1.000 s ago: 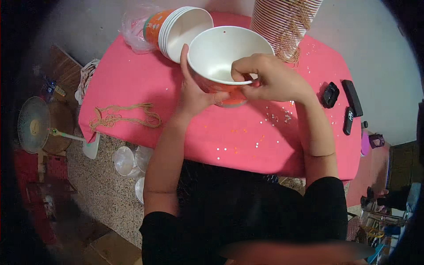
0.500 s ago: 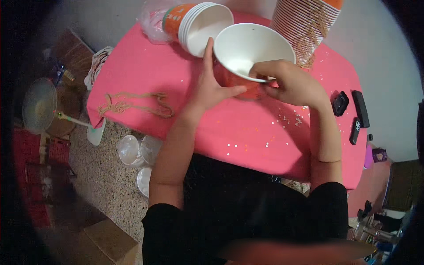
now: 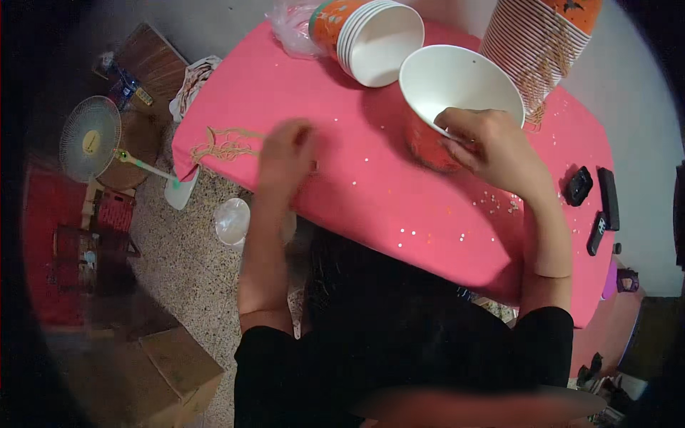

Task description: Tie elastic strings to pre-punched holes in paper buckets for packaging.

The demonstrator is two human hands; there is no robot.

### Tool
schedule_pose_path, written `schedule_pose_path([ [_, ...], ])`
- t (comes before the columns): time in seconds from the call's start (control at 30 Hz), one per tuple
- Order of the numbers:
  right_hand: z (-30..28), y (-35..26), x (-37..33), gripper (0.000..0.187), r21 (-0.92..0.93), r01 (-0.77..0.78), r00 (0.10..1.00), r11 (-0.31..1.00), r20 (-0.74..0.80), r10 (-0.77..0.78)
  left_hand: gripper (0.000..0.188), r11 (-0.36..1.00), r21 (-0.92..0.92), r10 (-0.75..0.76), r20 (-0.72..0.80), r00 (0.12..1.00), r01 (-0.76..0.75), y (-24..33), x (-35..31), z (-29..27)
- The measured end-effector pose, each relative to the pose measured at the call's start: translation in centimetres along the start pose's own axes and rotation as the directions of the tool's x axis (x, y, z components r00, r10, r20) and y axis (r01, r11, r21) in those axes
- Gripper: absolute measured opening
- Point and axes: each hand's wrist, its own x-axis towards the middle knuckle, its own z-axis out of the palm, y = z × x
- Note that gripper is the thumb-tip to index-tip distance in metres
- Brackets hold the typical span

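Observation:
A large paper bucket (image 3: 429, 143), red outside and white inside, stands slightly tilted on the pink-covered table. My right hand (image 3: 499, 153) pinches its near rim, fingers over the inner wall and thumb outside. My left hand (image 3: 287, 157) is apart from the bucket, above the table's near left part; motion blurs its fingers, which look curled. Beside it lies a loose bunch of tan cords (image 3: 222, 145), partly hidden by that hand. I cannot make out whether the left hand holds anything.
Nested white-lined buckets (image 3: 389, 46) lie on their side beside a clear plastic bag (image 3: 294, 32). A tall stack of buckets (image 3: 524, 53), draped with tan cords, stands far right. Small pale dots (image 3: 499, 203) are scattered about. A black tray (image 3: 578, 187) and a remote (image 3: 596, 234) lie right.
My left hand has let go of the bucket's left side and moved left toward the tan cords. My right hand still grips the rim. The whole view has shifted.

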Motion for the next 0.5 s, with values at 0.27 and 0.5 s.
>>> schedule_pose_path([
  [0.27,0.3,0.9,0.1,0.011,-0.118,-0.033,0.999,0.992,0.025,0.036,0.016,0.978,0.032,-0.207,0.225,0.952,0.205,-2.0,-1.1,-4.7],
  [0.5,0.2,0.6,0.0,0.015,-0.092,-0.042,0.998,0.995,0.040,0.046,0.017,0.997,0.067,0.018,0.209,0.978,-0.032,-1.1,-1.9,-3.8],
])
